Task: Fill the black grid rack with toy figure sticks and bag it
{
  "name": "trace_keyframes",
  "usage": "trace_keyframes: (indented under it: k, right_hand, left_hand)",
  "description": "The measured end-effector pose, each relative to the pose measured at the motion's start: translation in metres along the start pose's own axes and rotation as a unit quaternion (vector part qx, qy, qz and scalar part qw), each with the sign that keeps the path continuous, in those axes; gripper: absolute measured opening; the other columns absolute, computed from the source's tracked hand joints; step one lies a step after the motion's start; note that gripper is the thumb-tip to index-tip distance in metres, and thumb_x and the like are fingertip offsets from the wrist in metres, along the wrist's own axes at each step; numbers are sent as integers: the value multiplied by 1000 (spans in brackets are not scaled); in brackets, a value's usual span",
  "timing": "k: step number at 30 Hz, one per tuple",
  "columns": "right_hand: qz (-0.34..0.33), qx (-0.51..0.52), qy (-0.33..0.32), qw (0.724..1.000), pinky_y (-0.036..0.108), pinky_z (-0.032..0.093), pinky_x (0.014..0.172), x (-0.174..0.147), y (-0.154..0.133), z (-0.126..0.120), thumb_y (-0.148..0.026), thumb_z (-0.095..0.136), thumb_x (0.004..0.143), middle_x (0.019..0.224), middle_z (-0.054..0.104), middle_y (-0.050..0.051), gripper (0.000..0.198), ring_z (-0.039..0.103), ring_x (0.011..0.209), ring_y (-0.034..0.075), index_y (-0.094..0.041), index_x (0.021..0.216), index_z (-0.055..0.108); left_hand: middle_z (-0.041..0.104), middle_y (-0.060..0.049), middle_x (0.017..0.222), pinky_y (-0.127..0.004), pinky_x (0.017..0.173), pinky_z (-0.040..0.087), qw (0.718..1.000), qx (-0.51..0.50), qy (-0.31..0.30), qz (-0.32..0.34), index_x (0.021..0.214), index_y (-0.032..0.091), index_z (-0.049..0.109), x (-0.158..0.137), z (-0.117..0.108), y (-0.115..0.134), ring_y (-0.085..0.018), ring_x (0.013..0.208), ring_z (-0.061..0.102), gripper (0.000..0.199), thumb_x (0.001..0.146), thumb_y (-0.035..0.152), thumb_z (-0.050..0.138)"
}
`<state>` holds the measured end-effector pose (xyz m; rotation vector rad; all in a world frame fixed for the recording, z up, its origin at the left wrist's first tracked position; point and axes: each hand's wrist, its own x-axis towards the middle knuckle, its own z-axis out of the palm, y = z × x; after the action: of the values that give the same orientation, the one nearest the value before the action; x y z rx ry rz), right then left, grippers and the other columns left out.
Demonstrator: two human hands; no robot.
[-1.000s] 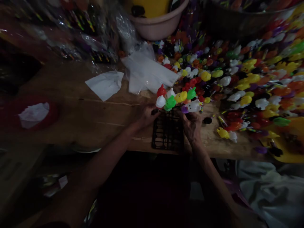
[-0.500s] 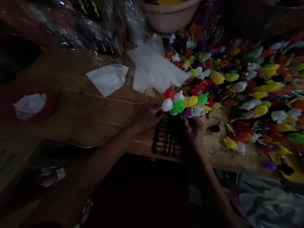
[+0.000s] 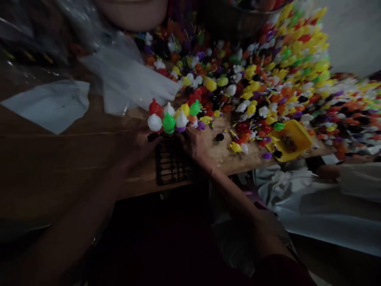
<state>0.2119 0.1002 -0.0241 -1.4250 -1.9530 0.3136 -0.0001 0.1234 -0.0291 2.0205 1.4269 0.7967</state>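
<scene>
A black grid rack (image 3: 172, 165) lies at the table's front edge. At its far end stands a tight cluster of small plastic animal-head toppers, among them a green topper (image 3: 168, 123), a white topper (image 3: 154, 122) and a red topper (image 3: 155, 107). My left hand (image 3: 144, 139) is at the cluster's left side, beside a small black piece (image 3: 153, 137); its fingers are lost in shadow. On the right, my right hand (image 3: 193, 143) has bent fingers at the cluster's base, near a purple topper (image 3: 201, 125). What its fingertips grip is hidden.
A heap of colourful toppers (image 3: 253, 83) spreads over the right side. A yellow scoop-like tray (image 3: 297, 139) sits near the edge. Clear plastic bags (image 3: 133, 81) and a paper sheet (image 3: 50, 103) lie left. Behind stands a pale basin (image 3: 133, 14). Another person's sleeve (image 3: 360, 178) is at right.
The view has swung right, so the table's contents sit further left and the yellow tray and another person show more. Both hands stay at the cluster and rack.
</scene>
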Motion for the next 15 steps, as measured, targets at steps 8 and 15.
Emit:
trace_keyframes:
  k: [8, 15]
  right_hand:
    - [71, -173, 58, 981, 33, 50, 85, -19, 42, -102, -23, 42, 98, 109, 71, 12, 32, 66, 98, 22, -18, 116, 68]
    - [353, -436, 22, 827, 38, 44, 78, 5, 106, -153, -42, 56, 93, 98, 70, 20, 36, 65, 92, 32, -11, 97, 75]
  left_hand:
    - [74, -4, 85, -37, 79, 56, 1000, -20, 25, 1, 88, 23, 74, 0, 12, -11, -25, 78, 66, 30, 80, 47, 59]
    - [70, -7, 84, -46, 90, 56, 998, 40, 40, -32, 86, 22, 71, 0, 13, -8, -33, 94, 68, 30, 80, 50, 61]
